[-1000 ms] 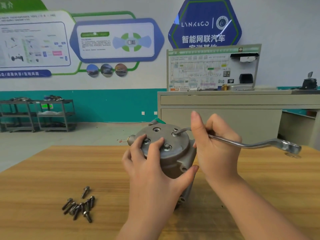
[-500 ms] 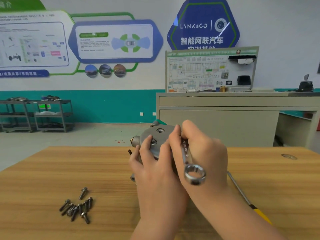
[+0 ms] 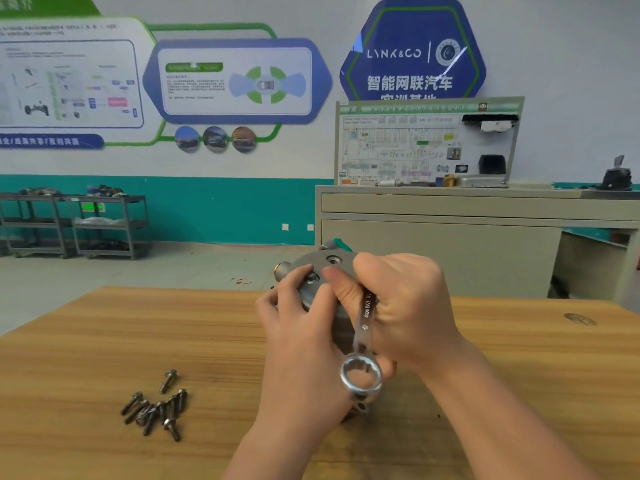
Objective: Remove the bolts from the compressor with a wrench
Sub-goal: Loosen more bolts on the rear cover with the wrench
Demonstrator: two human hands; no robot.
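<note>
A grey metal compressor stands on the wooden table, mostly hidden behind my hands. My left hand wraps round its body, fingers up on the round top face beside a bolt. My right hand grips a chrome ring wrench. The wrench's far end is hidden under my fingers at the compressor top. Its free ring end points down toward me.
A pile of several loose bolts lies on the table to the left. A beige cabinet with a display board stands behind the table. Metal shelving carts stand against the far left wall.
The wrench handle swung from pointing right, one second ago, round to pointing down toward me. My right hand followed it across the compressor top. The left hand kept its hold.
</note>
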